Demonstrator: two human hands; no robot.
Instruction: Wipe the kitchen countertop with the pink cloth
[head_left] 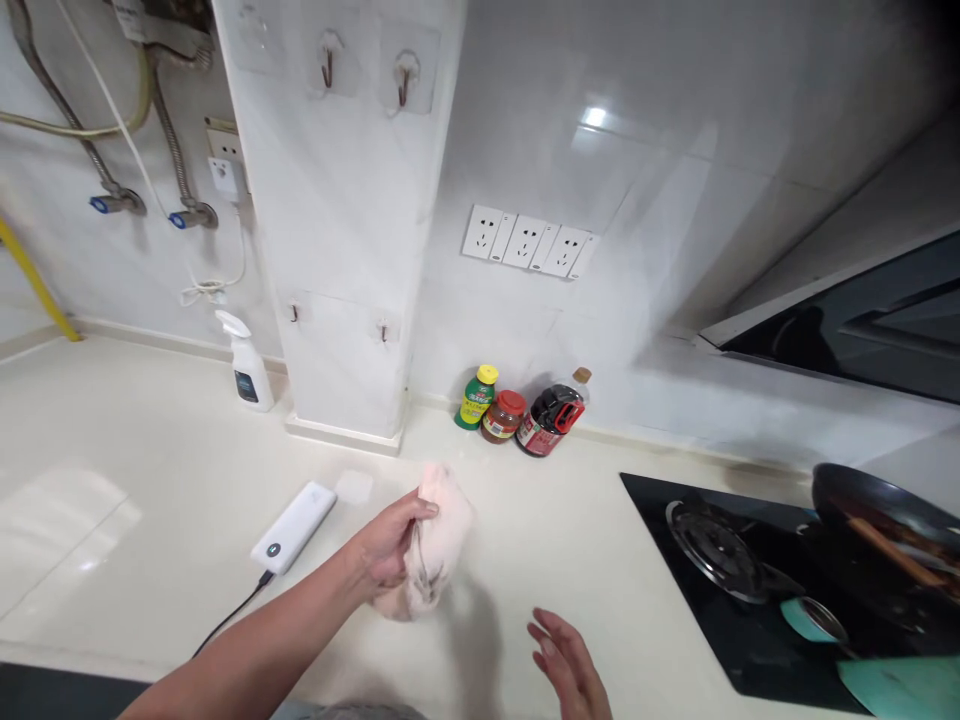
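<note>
A pale pink cloth (444, 535) with dark smudges hangs bunched in my left hand (391, 545), the thumb pressed on its near side. It is held above the cream countertop (540, 530), and a shadow falls to its right. My right hand (566, 665) is lower right of the cloth, apart from it, with fingers spread and nothing in them. Left of my left hand lies a white power bank (295, 527) with a black cable plugged into its end. A small whitish square (354, 487) sits just beyond the power bank.
Against the wall stand a green bottle (477, 397), a red-lidded jar (504, 417) and a dark sauce bottle (551, 415). A white spray bottle (244, 362) is by the pillar. At right, the black cooktop (720, 630) carries a glass lid (712, 550) and a wok (877, 500).
</note>
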